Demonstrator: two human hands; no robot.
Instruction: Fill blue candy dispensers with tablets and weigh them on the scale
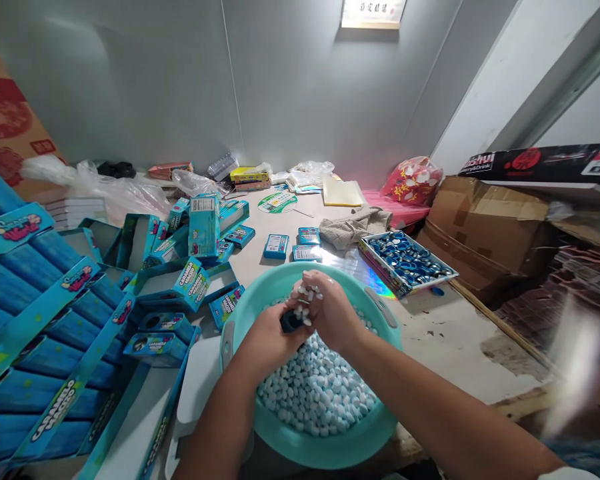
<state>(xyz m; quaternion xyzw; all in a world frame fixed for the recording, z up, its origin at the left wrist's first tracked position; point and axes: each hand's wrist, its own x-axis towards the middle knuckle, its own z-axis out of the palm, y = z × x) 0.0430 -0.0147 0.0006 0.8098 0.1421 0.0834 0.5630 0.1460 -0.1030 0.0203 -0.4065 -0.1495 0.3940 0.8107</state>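
A turquoise basin (330, 457) holds a heap of small white and pale-blue candies (320, 387). Above the heap, my left hand (270, 333) is closed around a small dark blue container (291, 321), its open top partly hidden by my fingers. My right hand (334, 313) is cupped around several candies (310, 295), tilted against the container's mouth. Both hands touch or nearly touch there. Small blue candy boxes (277, 246) lie on the table just beyond the basin.
Blue display boxes (55, 320) are stacked at the left, with open blue trays (165, 287) beside them. At the right stands a shallow box (407, 263) of dark blue round pieces. A grey cloth (355, 227) lies behind it; cardboard boxes (480, 233) stand further right.
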